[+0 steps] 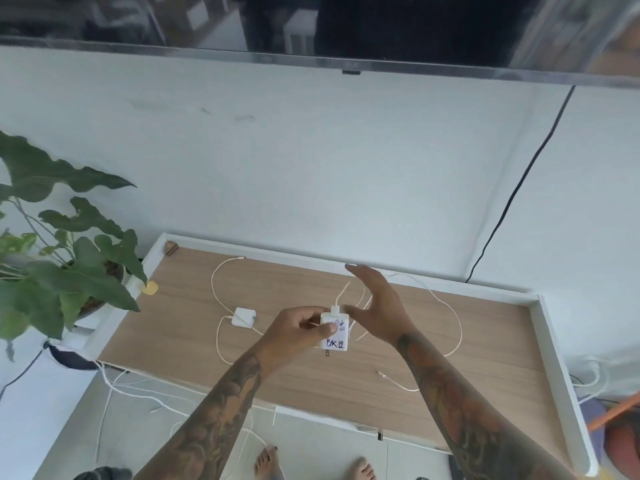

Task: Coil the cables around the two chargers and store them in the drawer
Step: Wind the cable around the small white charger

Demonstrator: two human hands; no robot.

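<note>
The wooden tabletop (450, 368) is framed by a raised white rim along its far side and right end; its near edge runs from 8 o'clock toward 5 o'clock, with loose white cords hanging past it toward the floor. The widest bare wood lies at 3 to 4 o'clock of the hands. A leafy plant (62, 244) crowds the table's left end at 9 o'clock, and a television (311, 26) hangs on the wall at 12 o'clock.

The left hand (294, 330) is raised above the middle of the table, thumb and curled fingers pinching a white charger (335, 332) with handwriting on its face and prongs pointing down toward 6 o'clock. The right hand (375, 303) sits just beside it at 2 o'clock, fingers straight and spread, gripping nothing, with blurred strands of the cable (450, 313) passing by its palm; that cable loops out over the wood toward 3 o'clock. The second charger (244, 316) lies flat on the wood at 9 o'clock of the left hand, its own cable (216, 289) curving up toward 11 o'clock.
</note>
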